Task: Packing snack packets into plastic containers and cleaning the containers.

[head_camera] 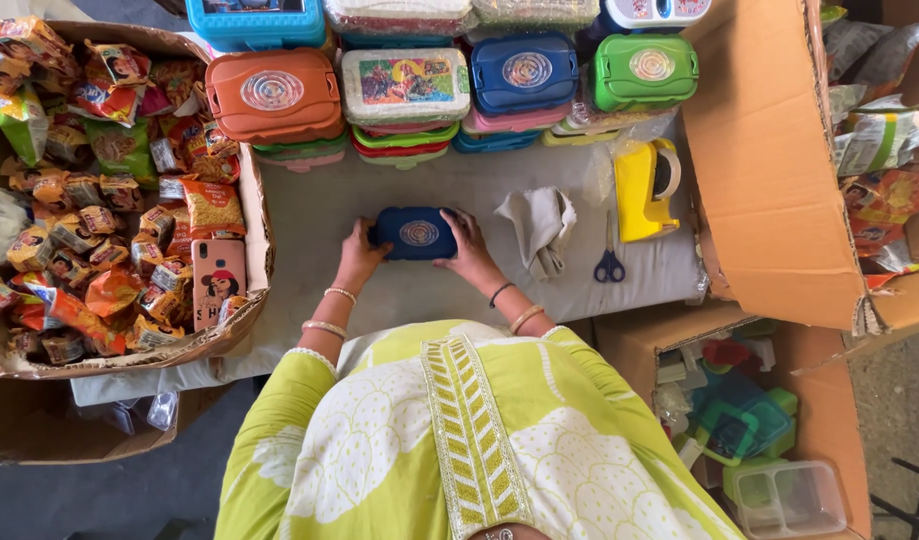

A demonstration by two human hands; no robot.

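A dark blue lunch box (416, 233) with a round silver emblem on its lid lies on the grey cloth-covered table (379, 195). My left hand (360, 250) grips its left end and my right hand (469, 246) grips its right end. Both wrists wear bangles, and green patterned sleeves cover my arms.
Stacks of orange (273, 95), picture-lidded (405, 87), blue (524, 70) and green (645, 71) lunch boxes line the far edge. A carton of snack packets (89, 200) with a phone (218, 280) sits left. A grey cloth (541, 228), scissors (608, 263) and yellow tape dispenser (643, 190) lie right. Open cartons stand right.
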